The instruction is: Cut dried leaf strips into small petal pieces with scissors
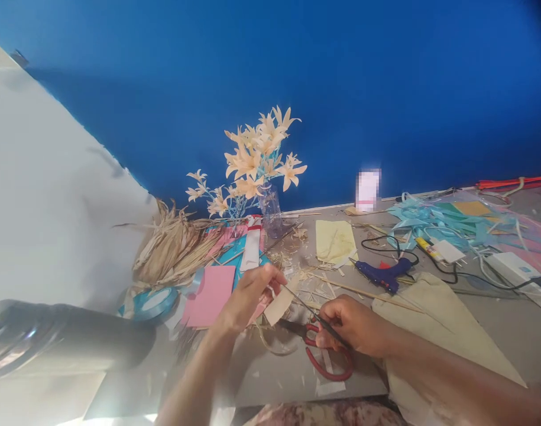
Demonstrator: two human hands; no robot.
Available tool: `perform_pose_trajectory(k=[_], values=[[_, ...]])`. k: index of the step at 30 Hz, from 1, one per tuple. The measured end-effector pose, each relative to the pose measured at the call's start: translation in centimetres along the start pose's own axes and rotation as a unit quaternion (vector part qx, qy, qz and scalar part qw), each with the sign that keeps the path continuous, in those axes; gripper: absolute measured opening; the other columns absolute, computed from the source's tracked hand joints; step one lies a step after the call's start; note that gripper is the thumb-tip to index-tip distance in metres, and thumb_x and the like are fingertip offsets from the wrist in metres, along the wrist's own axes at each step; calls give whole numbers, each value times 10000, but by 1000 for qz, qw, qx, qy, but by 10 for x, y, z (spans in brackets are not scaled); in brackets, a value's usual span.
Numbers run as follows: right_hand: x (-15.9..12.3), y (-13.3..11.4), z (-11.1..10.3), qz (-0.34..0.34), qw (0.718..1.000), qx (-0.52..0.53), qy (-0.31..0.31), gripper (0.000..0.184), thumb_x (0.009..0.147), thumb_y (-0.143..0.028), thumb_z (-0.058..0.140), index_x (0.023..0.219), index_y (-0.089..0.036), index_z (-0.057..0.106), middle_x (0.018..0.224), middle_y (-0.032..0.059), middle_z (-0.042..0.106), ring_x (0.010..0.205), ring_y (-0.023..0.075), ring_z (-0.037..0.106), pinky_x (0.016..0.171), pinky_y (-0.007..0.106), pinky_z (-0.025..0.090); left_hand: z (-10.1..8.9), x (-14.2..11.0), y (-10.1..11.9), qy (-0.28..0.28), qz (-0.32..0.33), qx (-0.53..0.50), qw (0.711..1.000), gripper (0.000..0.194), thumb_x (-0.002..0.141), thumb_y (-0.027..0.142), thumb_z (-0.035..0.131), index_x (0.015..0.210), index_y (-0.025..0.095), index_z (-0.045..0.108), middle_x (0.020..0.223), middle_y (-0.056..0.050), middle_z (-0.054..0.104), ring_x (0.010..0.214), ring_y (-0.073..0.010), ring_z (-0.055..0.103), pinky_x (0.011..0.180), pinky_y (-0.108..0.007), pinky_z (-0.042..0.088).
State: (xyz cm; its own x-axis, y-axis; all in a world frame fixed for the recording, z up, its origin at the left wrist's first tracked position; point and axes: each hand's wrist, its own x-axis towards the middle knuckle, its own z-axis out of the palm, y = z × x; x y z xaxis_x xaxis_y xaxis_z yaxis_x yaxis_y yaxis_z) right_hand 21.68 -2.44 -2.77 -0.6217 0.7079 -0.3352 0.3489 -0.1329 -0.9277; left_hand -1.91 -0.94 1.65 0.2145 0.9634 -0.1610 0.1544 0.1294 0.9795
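Observation:
A thin dark stick (303, 305) slants between my two hands. The fingertips of my left hand (255, 296) are closed in a pinch at its upper end. My right hand (356, 325) is closed around its lower, thicker end. Just below my left fingers is a cream strip (279, 303); whether they touch it I cannot tell. Scissors with red handles (330, 373) lie on the table under and beside my right hand, partly covered by it. Pale fibre scraps (317, 287) are scattered beyond the hands.
Cream flowers (256, 151) stand in a clear bottle (271, 213) by the blue wall. Dried husks (177, 248), a blue ribbon roll (152, 303) and pink sheets (212, 293) lie left. A blue glue gun (385, 274), its cable and cream cloth (456, 331) lie right.

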Motion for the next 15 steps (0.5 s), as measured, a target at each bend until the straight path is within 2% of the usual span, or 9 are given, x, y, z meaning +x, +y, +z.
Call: perform_pose_trajectory(k=[4,8,12,15], values=[[3,-1,-11,21,995,-93,29,392,740,-460,688,557,-168,500,503,-48,482,480,86,367,447,206,255,1,32,15,-75,-13,57,995,444,829,546,548,648,152,647,686,-37,601,671,-162,514,640,-282,381],[8,-2,-26,16,978,-199,67,432,729,-486,691,531,-174,468,494,-63,405,494,86,316,451,220,211,14,62,18,-118,-29,68,990,240,713,326,676,556,160,602,562,20,549,572,-116,452,575,-253,333],[13,7,-41,6,954,-281,103,469,714,-505,710,503,-173,455,497,-66,340,501,87,269,462,237,184,22,78,16,-100,-30,43,994,178,632,249,717,542,147,603,517,27,538,506,-93,419,509,-236,284],[14,20,-51,-5,945,-302,123,447,699,-477,733,496,-172,477,498,-53,380,497,91,297,471,249,179,22,79,17,-30,-1,-9,1000,249,674,321,715,570,152,566,510,49,484,483,-68,368,487,-217,254]])
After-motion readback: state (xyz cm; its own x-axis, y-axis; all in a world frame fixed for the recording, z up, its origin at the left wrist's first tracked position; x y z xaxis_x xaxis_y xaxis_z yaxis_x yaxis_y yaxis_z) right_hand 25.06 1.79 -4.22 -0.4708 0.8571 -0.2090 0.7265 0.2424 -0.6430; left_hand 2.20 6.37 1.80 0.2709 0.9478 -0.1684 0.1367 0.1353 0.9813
